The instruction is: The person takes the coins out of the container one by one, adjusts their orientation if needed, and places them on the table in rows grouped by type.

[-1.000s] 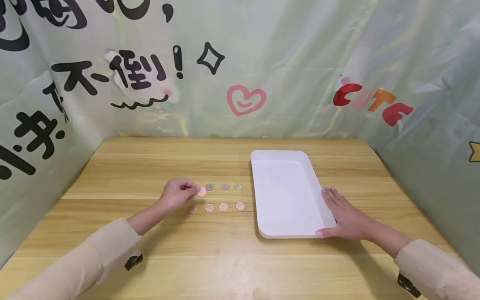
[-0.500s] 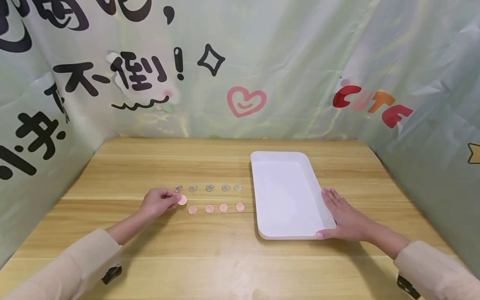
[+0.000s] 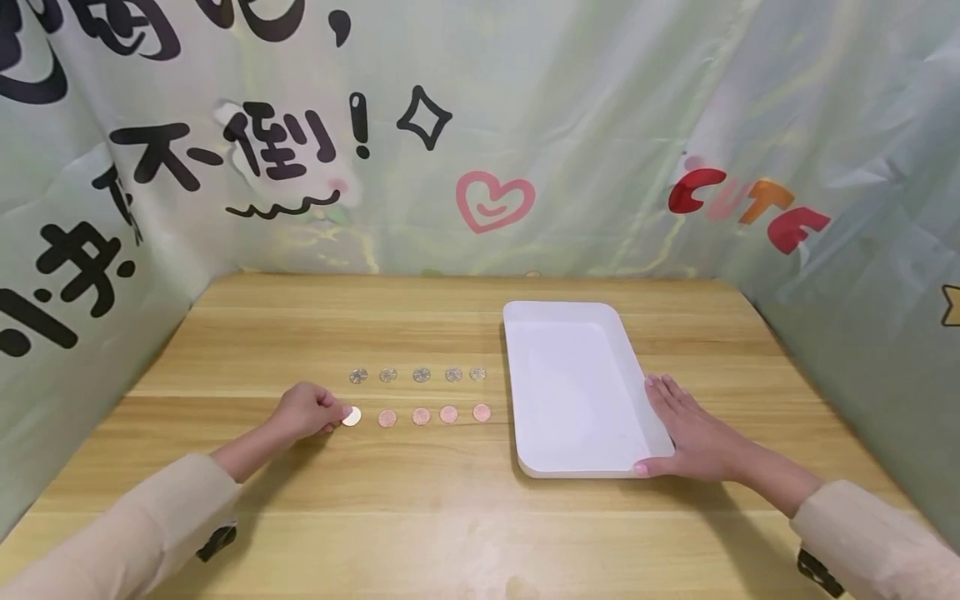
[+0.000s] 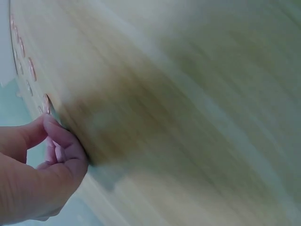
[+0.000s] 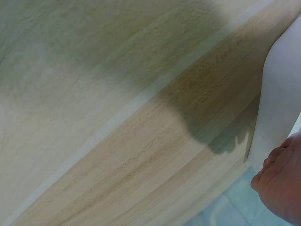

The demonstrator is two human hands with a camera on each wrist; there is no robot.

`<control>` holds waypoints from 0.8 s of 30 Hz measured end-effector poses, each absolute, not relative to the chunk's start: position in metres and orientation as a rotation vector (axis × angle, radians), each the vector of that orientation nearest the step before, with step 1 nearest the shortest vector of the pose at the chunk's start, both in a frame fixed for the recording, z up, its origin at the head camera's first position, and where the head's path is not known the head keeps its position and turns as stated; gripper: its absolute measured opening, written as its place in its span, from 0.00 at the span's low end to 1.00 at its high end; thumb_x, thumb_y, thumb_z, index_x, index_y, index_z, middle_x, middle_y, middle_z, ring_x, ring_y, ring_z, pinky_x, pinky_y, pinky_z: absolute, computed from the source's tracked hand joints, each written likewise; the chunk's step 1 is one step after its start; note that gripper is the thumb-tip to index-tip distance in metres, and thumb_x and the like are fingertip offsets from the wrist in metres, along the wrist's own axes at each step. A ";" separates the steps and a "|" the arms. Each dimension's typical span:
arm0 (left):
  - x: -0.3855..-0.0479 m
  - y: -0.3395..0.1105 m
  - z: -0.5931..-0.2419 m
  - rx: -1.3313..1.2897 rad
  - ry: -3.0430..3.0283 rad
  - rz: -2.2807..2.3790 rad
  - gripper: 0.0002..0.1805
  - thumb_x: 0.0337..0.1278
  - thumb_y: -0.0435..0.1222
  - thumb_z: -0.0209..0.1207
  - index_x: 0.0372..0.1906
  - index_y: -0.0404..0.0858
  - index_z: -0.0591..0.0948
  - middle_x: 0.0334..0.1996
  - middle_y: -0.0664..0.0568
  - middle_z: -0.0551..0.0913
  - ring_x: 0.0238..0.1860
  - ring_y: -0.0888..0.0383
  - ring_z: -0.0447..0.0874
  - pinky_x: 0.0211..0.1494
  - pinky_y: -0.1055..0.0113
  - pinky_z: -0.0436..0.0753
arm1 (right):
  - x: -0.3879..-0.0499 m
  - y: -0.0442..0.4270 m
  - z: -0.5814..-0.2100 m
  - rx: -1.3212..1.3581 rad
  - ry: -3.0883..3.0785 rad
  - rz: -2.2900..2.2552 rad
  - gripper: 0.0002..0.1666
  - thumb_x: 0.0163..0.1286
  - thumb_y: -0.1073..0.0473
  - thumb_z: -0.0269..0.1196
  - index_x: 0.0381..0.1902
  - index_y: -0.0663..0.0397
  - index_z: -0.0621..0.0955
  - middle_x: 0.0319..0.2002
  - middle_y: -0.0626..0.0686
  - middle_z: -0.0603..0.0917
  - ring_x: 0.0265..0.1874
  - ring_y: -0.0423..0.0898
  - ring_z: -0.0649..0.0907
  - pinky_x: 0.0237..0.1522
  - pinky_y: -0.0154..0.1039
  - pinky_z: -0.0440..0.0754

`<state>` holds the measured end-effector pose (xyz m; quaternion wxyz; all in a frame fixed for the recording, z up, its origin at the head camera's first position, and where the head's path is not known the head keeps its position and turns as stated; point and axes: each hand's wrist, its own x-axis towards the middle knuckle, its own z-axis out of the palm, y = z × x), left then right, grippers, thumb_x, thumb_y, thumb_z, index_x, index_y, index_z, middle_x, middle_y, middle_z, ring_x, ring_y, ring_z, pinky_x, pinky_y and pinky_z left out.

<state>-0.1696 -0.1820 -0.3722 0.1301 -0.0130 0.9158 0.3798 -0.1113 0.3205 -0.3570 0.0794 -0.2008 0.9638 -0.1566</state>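
My left hand (image 3: pixel 306 411) pinches a copper-coloured coin (image 3: pixel 352 416) between thumb and fingertips at the left end of the front row. In the left wrist view that coin (image 4: pixel 46 103) stands out tilted from the fingertips, close to the tabletop; whether it touches the wood I cannot tell. The front row has several copper-coloured coins (image 3: pixel 421 416), and behind it runs a row of several silver-grey coins (image 3: pixel 422 375). My right hand (image 3: pixel 697 433) rests with straight fingers along the right side of a white rectangular tray (image 3: pixel 531 463), its thumb at the front right corner.
The wooden table (image 3: pixel 420 533) carries the coins and the tray, the tray standing right of both rows. A printed cloth (image 3: pixel 600 125) hangs behind the table and along both sides.
My left hand has moved left and then toward me with the copper-coloured coin, from beside the silver-grey row to the front row's left end. My right hand and the tray stay still.
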 end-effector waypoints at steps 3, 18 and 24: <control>-0.170 -0.181 -0.371 -0.039 2.678 1.060 0.10 0.52 0.33 0.62 0.21 0.31 0.79 0.15 0.55 0.77 0.19 0.63 0.70 0.20 0.75 0.67 | -0.112 0.320 -0.357 -0.604 2.883 -0.464 0.68 0.51 0.34 0.65 0.68 0.77 0.46 0.69 0.75 0.46 0.69 0.69 0.44 0.68 0.30 0.22; -0.167 -0.174 -0.367 -0.089 2.722 0.972 0.10 0.50 0.32 0.62 0.19 0.30 0.81 0.13 0.54 0.76 0.17 0.64 0.67 0.20 0.75 0.66 | -0.110 0.320 -0.357 -0.611 2.891 -0.469 0.69 0.49 0.35 0.66 0.67 0.79 0.46 0.68 0.77 0.47 0.69 0.70 0.44 0.60 0.19 0.18; -0.166 -0.172 -0.363 -0.026 2.788 1.015 0.10 0.52 0.31 0.61 0.21 0.28 0.81 0.18 0.49 0.80 0.19 0.62 0.66 0.20 0.75 0.66 | -0.110 0.324 -0.359 -0.659 2.901 -0.442 0.69 0.50 0.34 0.65 0.67 0.80 0.45 0.67 0.79 0.47 0.69 0.70 0.44 0.57 0.17 0.18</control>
